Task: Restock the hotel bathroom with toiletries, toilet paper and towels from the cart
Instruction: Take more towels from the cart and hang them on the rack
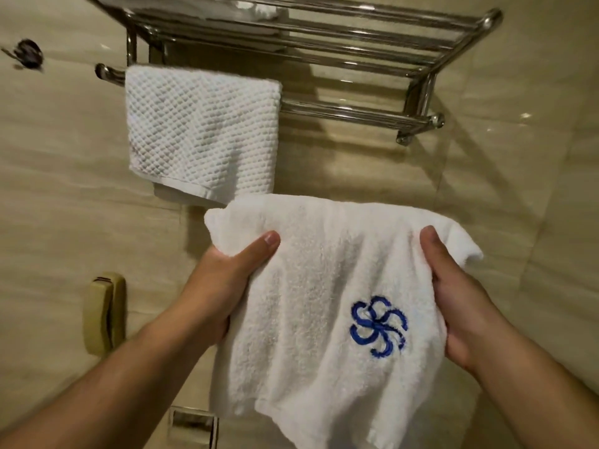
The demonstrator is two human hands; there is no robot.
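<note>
I hold a white terry towel (pixel 324 286) with a blue embroidered logo, spread between both hands below the rack. My left hand (pixel 223 280) grips its left edge with the thumb on top. At the right edge, my right hand (pixel 460 293) grips it the same way. Above hangs a chrome towel rack (pixel 356 59) fixed to the wall. A white waffle-weave towel (pixel 204 131) is draped over the left part of the rack's lower bar (pixel 356 113); the bar's right part is bare. Something white lies on the rack's top shelf, mostly hidden.
Beige marble tiles (pixel 64 173) cover the wall. A beige wall phone (pixel 103 312) hangs at the lower left. A chrome fitting (pixel 191 422) sits below the towel I hold. A dark hook (pixel 29 55) is at the upper left.
</note>
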